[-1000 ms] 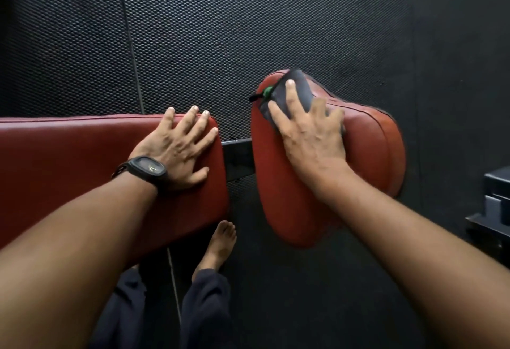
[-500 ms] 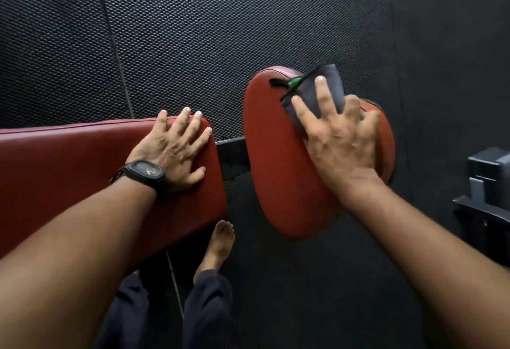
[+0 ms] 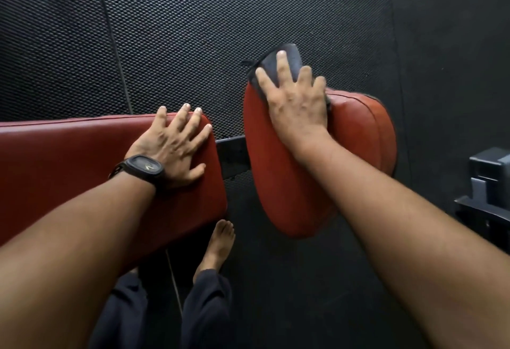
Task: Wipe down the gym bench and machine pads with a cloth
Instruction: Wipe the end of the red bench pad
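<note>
Right hand [image 3: 296, 103], fingers flat, presses cloth [image 3: 294, 59], now slid to far edge of seat pad [image 3: 276, 183], wipe there likely nearly done; left hand [image 3: 171, 147] rests flat, unmoved, on bench [image 3: 55, 161] beside seat pad.

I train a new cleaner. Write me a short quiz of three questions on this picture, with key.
1. Which hand presses the dark cloth? A) left B) right C) both
2. True or false: the left hand, wearing a black watch, rests flat on the long red bench pad.
3. Fill in: the cloth overhangs the smaller red pad's ___ edge (near or far).
Key: 1 B, the right hand; 2 true; 3 far.
</note>
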Available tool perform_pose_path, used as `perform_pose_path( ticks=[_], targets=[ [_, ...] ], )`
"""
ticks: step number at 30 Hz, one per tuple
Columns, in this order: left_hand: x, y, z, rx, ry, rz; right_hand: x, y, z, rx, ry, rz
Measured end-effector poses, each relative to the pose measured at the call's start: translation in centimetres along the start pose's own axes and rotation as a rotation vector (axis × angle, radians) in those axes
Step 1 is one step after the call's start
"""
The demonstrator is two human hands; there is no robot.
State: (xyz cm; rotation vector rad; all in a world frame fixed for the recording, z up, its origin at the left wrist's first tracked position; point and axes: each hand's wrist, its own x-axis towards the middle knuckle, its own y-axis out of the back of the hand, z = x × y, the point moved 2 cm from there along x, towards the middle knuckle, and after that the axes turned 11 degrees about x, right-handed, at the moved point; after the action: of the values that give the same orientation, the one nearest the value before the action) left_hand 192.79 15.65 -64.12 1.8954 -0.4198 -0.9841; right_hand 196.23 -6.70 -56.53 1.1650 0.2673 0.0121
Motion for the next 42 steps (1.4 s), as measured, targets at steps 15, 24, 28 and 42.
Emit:
perform_pose_path(
  ticks=[15,24,28,42],
  targets=[
    [0.0,0.0,0.3,-0.031,0.021,-0.001,-9.3,-3.5,-3.4,-0.017,0.364,-0.020],
    [0.1,-0.2,0.3,-0.018,0.020,0.019,-8.8,-6.8,-9.5,0.024,0.224,-0.151],
    [0.0,-0.2,0.2,-0.017,0.028,0.028,-18.1,-7.0,-8.5,-0.008,0.451,-0.314],
    [0.2,-0.1,0.2,-0.024,0.035,-0.009,-17.2,-8.4,-9.7,0.008,0.352,-0.170]
  ],
)
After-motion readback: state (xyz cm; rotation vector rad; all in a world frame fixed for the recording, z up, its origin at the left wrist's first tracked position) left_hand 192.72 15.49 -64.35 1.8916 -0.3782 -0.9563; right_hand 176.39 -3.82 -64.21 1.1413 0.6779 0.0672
